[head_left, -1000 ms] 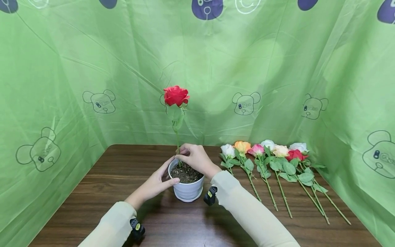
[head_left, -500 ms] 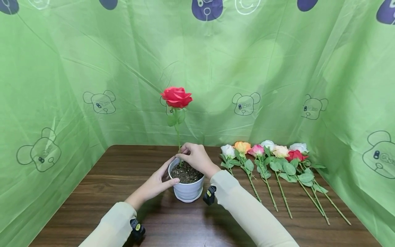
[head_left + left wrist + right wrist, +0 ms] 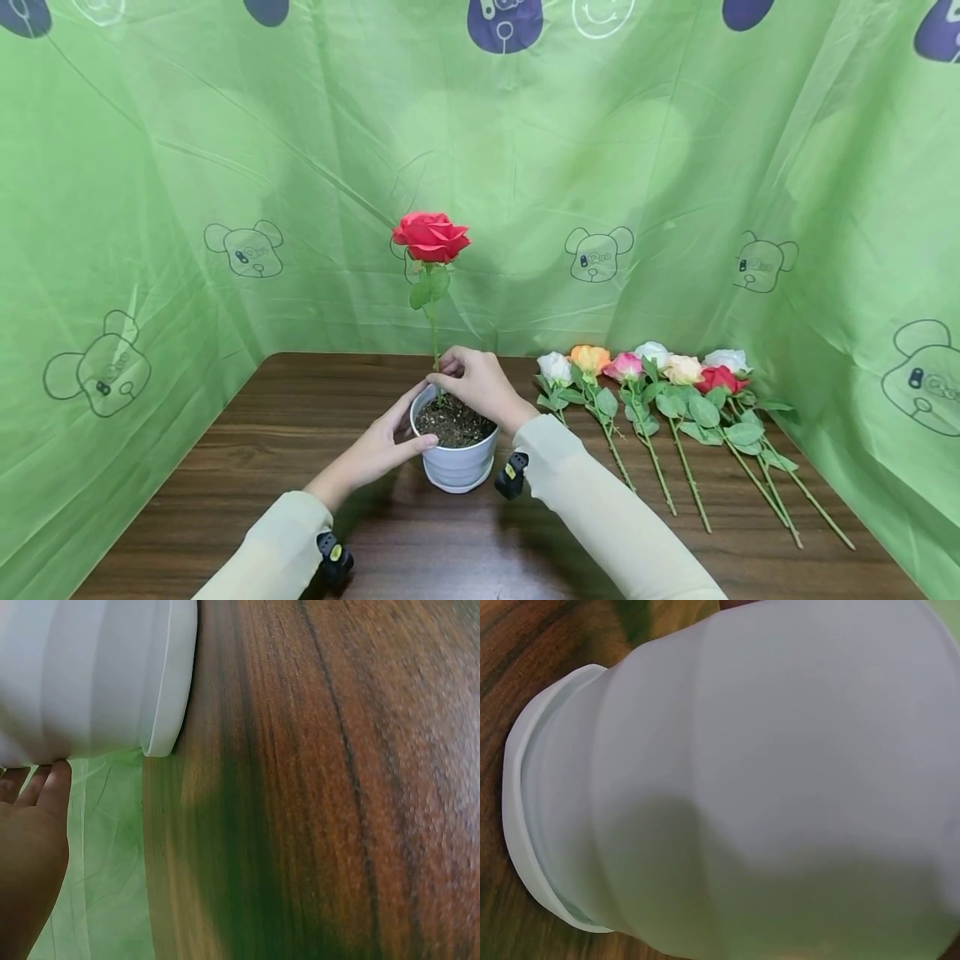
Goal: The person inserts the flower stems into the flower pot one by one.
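A red rose [image 3: 431,237] stands almost upright in a white flower pot [image 3: 460,467] filled with dark soil [image 3: 457,425]. My right hand [image 3: 480,385] reaches over the pot and pinches the rose's stem low down, just above the soil. Around the pot's left side my left hand [image 3: 381,442] holds it, thumb at the near rim and fingers toward the back. Fingertips [image 3: 54,784] touch the pot wall in the left wrist view. Only the ridged pot [image 3: 795,750] and its saucer [image 3: 514,795] fill the right wrist view; the right hand is not seen there.
To the right, several roses in white, orange, pink, peach and red, one of them an orange rose [image 3: 590,360], lie on the brown wooden table [image 3: 247,450]. Their stems point toward the near right. A green printed curtain [image 3: 315,275] hangs behind and at both sides.
The red rose has turned about its stem: its bloom looks wider, its leaves have shifted, and the stem leans slightly farther right. Both hands stay almost in place.
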Tool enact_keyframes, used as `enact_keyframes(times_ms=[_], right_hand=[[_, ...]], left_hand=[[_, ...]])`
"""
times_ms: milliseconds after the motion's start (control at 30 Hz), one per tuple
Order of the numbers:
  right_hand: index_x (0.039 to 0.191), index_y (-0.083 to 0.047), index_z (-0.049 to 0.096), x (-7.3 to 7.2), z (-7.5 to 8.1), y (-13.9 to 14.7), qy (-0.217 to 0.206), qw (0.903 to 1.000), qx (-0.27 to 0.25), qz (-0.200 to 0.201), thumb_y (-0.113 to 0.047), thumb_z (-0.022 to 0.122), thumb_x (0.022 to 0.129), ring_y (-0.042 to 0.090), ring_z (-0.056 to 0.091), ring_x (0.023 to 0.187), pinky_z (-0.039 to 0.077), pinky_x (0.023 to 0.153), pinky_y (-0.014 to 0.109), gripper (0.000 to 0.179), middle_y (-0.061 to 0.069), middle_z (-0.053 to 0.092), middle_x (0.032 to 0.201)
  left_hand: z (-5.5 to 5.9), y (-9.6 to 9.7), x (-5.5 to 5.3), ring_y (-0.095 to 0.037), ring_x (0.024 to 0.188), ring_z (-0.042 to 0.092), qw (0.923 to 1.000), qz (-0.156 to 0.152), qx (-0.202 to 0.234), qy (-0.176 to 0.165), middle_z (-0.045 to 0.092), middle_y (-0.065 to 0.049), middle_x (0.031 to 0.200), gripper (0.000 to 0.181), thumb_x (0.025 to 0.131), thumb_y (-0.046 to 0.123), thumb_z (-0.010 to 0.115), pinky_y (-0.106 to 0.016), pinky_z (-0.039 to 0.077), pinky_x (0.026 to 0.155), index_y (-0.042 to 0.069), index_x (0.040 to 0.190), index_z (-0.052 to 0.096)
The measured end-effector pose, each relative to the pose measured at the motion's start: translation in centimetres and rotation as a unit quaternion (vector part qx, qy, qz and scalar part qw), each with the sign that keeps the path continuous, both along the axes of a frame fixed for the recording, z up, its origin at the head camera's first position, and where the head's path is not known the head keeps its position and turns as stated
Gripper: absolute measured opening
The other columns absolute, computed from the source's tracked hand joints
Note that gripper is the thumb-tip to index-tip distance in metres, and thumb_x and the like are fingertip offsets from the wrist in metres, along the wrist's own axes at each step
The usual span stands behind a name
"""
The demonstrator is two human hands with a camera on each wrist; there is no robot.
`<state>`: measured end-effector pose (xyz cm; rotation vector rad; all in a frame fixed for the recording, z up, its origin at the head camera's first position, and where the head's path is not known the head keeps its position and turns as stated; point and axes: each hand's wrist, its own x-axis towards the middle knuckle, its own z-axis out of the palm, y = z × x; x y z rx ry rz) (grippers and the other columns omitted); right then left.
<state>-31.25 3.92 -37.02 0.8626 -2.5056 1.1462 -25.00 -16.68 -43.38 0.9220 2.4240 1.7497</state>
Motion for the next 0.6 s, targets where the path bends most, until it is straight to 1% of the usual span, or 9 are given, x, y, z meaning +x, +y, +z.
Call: enact_keyframes(times_ms=[133, 267, 433, 600], right_hand=[[0.1, -0.013, 0.071, 0.2, 0.7, 0.4, -0.009, 0.9999, -0.008, 0.0, -0.03, 0.078, 0.09, 0.003, 0.066, 0.08, 0.055, 0.074, 0.022, 0.022, -0.006, 0.074, 0.092], [0.102, -0.014, 0.071, 0.4, 1.4, 1.1, -0.011, 0.9999, -0.01, 0.001, -0.031, 0.078, 0.09, 0.003, 0.066, 0.08, 0.055, 0.075, 0.023, 0.021, -0.007, 0.074, 0.092], [0.103, -0.013, 0.072, 0.6, 2.1, 2.7, -0.017, 0.9999, -0.002, 0.001, -0.029, 0.078, 0.09, 0.004, 0.066, 0.08, 0.055, 0.076, 0.026, 0.021, -0.008, 0.073, 0.091], [0.102, -0.013, 0.072, 0.8, 2.3, 4.7, -0.02, 0.9998, 0.009, -0.003, -0.028, 0.078, 0.09, 0.006, 0.066, 0.08, 0.055, 0.077, 0.029, 0.02, -0.007, 0.073, 0.091]], left_hand=[[0.0, 0.0, 0.0, -0.031, 0.141, 0.038, 1.0, 0.003, -0.002, -0.001, 0.031, -0.015, 0.16, 0.082, 0.097, 0.017, 0.068, -0.042, 0.037, 0.11, 0.019, 0.161, 0.018], [0.0, 0.0, 0.1, -0.03, 0.141, 0.038, 0.9999, 0.01, -0.003, -0.008, 0.032, -0.015, 0.159, 0.083, 0.096, 0.018, 0.07, -0.041, 0.037, 0.11, 0.016, 0.161, 0.018], [0.1, 0.0, 0.1, -0.031, 0.141, 0.038, 0.9998, 0.016, -0.004, -0.009, 0.033, -0.017, 0.159, 0.084, 0.096, 0.017, 0.071, -0.039, 0.037, 0.11, 0.013, 0.161, 0.019], [0.1, 0.1, 0.2, -0.03, 0.14, 0.04, 0.9998, 0.018, -0.007, -0.006, 0.034, -0.016, 0.158, 0.083, 0.095, 0.019, 0.071, -0.038, 0.038, 0.109, 0.013, 0.161, 0.019]])
